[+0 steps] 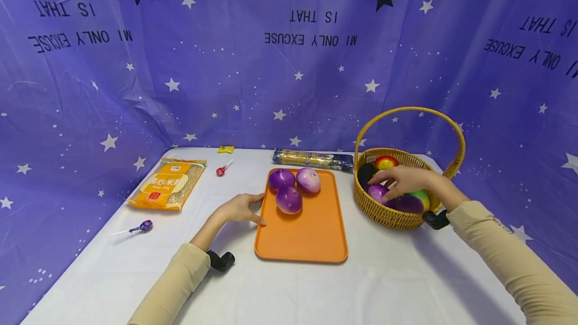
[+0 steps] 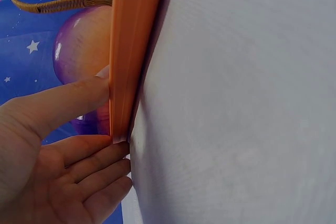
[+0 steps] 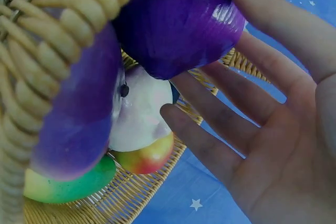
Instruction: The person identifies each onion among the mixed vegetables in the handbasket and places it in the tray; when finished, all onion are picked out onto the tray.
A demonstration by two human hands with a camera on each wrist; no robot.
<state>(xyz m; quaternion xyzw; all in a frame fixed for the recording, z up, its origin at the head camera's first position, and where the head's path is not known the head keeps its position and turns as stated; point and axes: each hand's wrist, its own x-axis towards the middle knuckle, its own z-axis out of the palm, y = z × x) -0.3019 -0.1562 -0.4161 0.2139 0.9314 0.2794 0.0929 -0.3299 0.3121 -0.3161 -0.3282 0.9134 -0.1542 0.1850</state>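
My left hand (image 1: 239,208) is at the left edge of an orange tray (image 1: 302,239). In the left wrist view the thumb reaches over the tray's rim (image 2: 128,51) and the fingertips touch its outer side. Grouped at the tray's far end are several purple onions (image 1: 289,200), one of them paler. Inside the wicker basket (image 1: 384,216), my right hand (image 1: 404,179) grips another purple onion (image 3: 184,22) between thumb and fingers. Around it lie an eggplant (image 3: 84,114), a pale round item (image 3: 140,111), a green-yellow fruit (image 3: 79,182) and a red-yellow fruit (image 3: 149,156).
Behind the tray lies a long clear packet (image 1: 313,159). An orange bag (image 1: 167,184), a purple lollipop (image 1: 145,225), a red lollipop (image 1: 221,171) and a small yellow wrapper (image 1: 226,149) lie to the left. The basket's tall handle (image 1: 411,109) arches above it; a starry purple curtain hangs behind.
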